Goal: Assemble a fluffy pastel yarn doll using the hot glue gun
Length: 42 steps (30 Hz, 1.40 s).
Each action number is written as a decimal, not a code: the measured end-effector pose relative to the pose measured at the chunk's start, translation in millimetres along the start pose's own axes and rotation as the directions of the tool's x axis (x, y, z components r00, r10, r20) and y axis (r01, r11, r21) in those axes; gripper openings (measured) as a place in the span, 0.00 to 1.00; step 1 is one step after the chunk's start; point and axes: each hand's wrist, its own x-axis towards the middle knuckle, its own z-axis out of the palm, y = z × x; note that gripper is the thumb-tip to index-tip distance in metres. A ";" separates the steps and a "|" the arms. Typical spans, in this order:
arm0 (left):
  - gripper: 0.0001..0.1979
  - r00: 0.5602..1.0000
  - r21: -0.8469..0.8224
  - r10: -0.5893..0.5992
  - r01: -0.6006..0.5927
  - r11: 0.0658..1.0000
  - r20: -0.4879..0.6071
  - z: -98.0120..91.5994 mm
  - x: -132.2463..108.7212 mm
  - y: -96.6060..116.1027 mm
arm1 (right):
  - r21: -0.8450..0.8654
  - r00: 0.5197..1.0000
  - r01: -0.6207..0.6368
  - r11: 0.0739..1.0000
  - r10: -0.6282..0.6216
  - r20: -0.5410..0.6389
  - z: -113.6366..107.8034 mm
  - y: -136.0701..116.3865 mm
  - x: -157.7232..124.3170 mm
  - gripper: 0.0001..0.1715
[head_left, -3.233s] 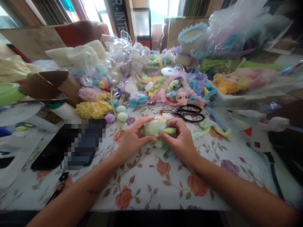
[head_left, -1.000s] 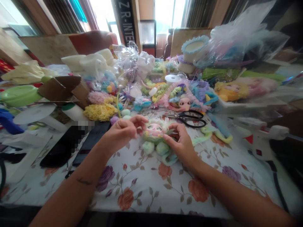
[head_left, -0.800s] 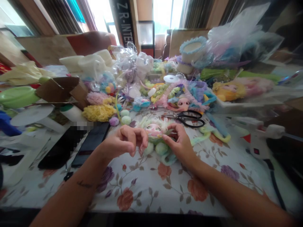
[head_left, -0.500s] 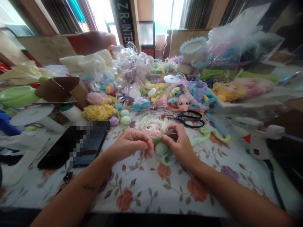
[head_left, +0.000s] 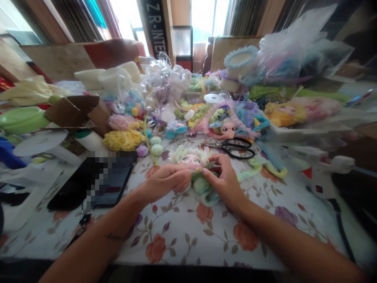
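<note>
Near the middle of the flower-printed counter [head_left: 182, 236], a pale-haired doll [head_left: 191, 159] sits between two bare hands, its face toward the person. The right hand [head_left: 224, 173] has a narrow grip on the doll's side, thumb in front and fingers curled behind. The left hand [head_left: 171, 177] meets the doll's lower edge with its fingertips drawn close together; whether that grip holds anything I cannot tell, as the fingers hide it. A pale green pom-pom [head_left: 201, 185] shows just below the doll, beside a soft blue-green strand [head_left: 210, 199] looped near the right hand.

The likeliest trouble, I judge, is at that lower edge: if the left fingers tug while the right grip is light, the doll could twist or slip, and the pom-pom might come loose. A sideways sweep of the right wrist could drag the strand. Black-handled scissors [head_left: 226, 144] rest just beyond the right hand, near enough for a knuckle to knock if the doll gets pushed away. The glue gun [head_left: 324, 173] is well apart to the right; its cord [head_left: 343, 226] could snag the right arm [head_left: 282, 226] should that swing outward.
</note>
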 end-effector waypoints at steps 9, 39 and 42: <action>0.32 0.587 0.020 -0.371 0.517 0.856 0.720 22.3 -9.8 2.8 | 0.009 1.000 -0.022 1.000 0.022 0.000 -0.1 -4.0 2.2 0.14; 0.41 0.968 0.867 0.252 -0.111 0.486 -0.017 -28.0 5.3 -5.8 | -0.245 0.932 0.234 0.941 -0.289 -0.218 -14.7 -6.6 13.0 0.16; 0.40 0.966 0.863 0.254 -0.174 0.475 0.055 -21.9 1.2 0.6 | -0.327 0.888 0.311 0.892 -0.396 -0.236 -21.5 -16.2 13.1 0.10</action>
